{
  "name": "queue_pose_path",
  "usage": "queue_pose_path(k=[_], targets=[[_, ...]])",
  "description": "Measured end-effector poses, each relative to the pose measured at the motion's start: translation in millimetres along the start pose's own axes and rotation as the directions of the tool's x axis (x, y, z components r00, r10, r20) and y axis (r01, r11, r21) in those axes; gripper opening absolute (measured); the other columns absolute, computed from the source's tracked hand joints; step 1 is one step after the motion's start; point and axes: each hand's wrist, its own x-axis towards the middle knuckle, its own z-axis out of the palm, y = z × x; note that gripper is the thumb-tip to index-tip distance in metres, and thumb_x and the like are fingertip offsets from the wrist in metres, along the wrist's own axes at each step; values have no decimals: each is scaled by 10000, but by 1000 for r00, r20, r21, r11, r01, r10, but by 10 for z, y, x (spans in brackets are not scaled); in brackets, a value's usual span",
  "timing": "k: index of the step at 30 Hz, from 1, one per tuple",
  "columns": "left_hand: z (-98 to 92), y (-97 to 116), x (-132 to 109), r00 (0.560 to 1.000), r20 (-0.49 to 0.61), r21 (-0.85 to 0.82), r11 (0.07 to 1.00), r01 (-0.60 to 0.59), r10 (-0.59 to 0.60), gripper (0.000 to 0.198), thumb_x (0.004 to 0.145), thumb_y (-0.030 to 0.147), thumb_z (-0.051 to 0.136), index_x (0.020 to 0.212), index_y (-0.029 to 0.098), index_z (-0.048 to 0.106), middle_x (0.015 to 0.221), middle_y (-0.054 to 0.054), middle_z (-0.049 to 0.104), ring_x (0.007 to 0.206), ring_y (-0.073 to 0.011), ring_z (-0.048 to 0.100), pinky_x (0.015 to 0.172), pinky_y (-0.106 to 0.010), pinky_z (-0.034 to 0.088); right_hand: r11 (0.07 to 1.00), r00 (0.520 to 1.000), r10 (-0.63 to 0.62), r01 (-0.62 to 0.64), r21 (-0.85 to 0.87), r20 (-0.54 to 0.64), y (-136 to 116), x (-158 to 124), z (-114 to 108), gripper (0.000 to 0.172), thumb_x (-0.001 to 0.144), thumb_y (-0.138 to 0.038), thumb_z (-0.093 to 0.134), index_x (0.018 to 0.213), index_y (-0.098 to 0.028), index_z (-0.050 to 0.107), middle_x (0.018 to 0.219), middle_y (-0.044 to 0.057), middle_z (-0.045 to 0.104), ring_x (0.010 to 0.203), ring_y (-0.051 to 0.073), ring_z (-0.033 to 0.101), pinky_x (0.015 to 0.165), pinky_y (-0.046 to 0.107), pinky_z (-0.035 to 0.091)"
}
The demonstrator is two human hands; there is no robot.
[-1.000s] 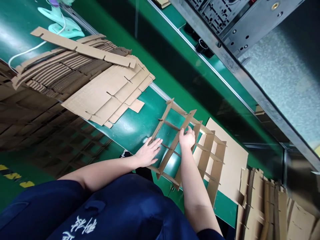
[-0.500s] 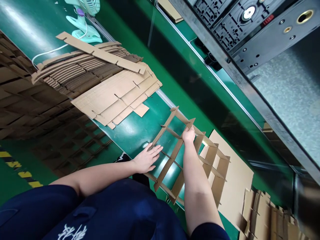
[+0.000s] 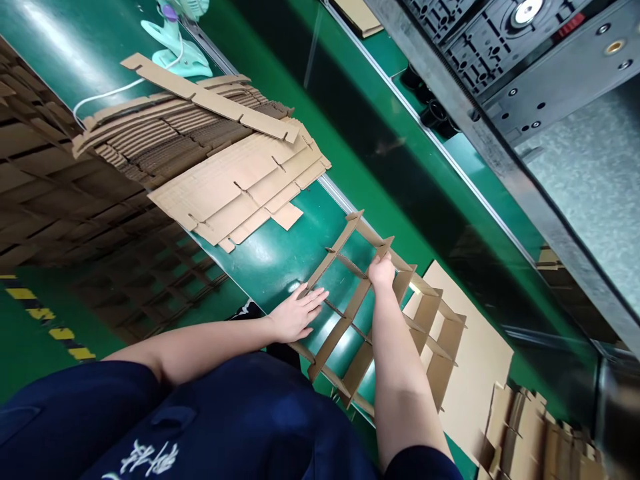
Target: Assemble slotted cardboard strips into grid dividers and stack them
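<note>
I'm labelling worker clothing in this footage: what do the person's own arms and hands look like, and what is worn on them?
Both forearms are bare. The left hand and right hand wear no gloves, and no watch, ring or bracelet shows. Short dark navy sleeves cover the upper arms. The navy garment carries white characters on its front.

Left hand (image 3: 297, 312) flat, fingers spread, right hand (image 3: 383, 272) extended forward, fingers curled

a factory packing line: a long green conveyor belt (image 3: 270, 260) serves as worktop, piled with stacks of slotted cardboard divider strips (image 3: 165, 127), beside a green floor with yellow-and-black hazard stripes (image 3: 60, 332) (a grey metal machine housing (image 3: 560, 73) runs alongside).
</note>
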Motion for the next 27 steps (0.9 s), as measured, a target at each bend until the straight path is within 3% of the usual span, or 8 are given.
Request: queue_pose_path(k=[5,8,11,15,17,19,22,27], targets=[[-25,-22,-13,1000,14,-33,999,11,-11,540,905,515,390,1292,168,536,1547,-138,203,1439,-269,123,1139,-528,37,1000,1000,24,-24,-6,8,-49,38,6,493,936,-286,345,1368,-51,378,1099,230,641,1052,321,616,912,454,455],[-56,-15,-18,1000,-1,-94,995,20,-20,628,868,617,398,1290,175,544,1543,-140,220,1430,-298,150,1140,-528,50,998,1000,1,-1,65,5,23,-57,-34,585,932,-377,366,1429,-75,302,1229,204,592,1137,309,568,964,444,427],[-107,77,5,997,4,-135,988,73,-73,769,800,736,382,1294,169,542,1529,-166,246,1429,-338,119,1121,-585,13,981,995,-48,65,185,-92,146,-397,-13,664,928,-478,319,1452,-75,255,1387,194,464,1250,290,473,1023,435,384],[-136,296,52,998,6,-162,985,63,-63,880,767,786,358,1308,111,520,1509,-210,269,1432,-352,71,1110,-607,-28,975,971,-150,177,134,-187,285,-1059,195,682,913,-528,292,1453,-112,260,1451,199,375,1323,320,369,1024,525,348],[-109,378,55,1000,26,-179,984,1,3,861,777,780,351,1284,110,540,1506,-203,281,1433,-339,77,1117,-589,-22,973,973,-176,195,127,-149,323,-1285,314,676,916,-484,291,1476,-120,192,1380,214,459,1225,328,476,951,533,401],[-71,414,36,998,63,-196,981,-4,16,810,798,760,343,1240,124,577,1485,-191,332,1428,-338,97,1114,-588,-2,969,983,-160,174,173,-95,345,-1375,398,667,919,-423,270,1493,-117,120,1208,202,595,994,301,610,834,472,469],[-34,405,-31,995,100,-231,972,39,-16,728,820,717,372,1207,145,602,1434,-172,419,1405,-342,176,1109,-573,60,959,991,-107,123,254,-78,363,-1337,460,658,911,-383,260,1493,-105,128,938,132,675,729,253,629,711,388,488],[-29,408,-167,989,145,-328,944,37,11,568,775,636,518,1107,197,654,1218,-108,616,1271,-305,401,1078,-520,181,916,989,-30,84,392,-143,363,-1264,518,647,897,-389,281,1470,-101,202,861,88,654,729,230,611,725,353,479]])
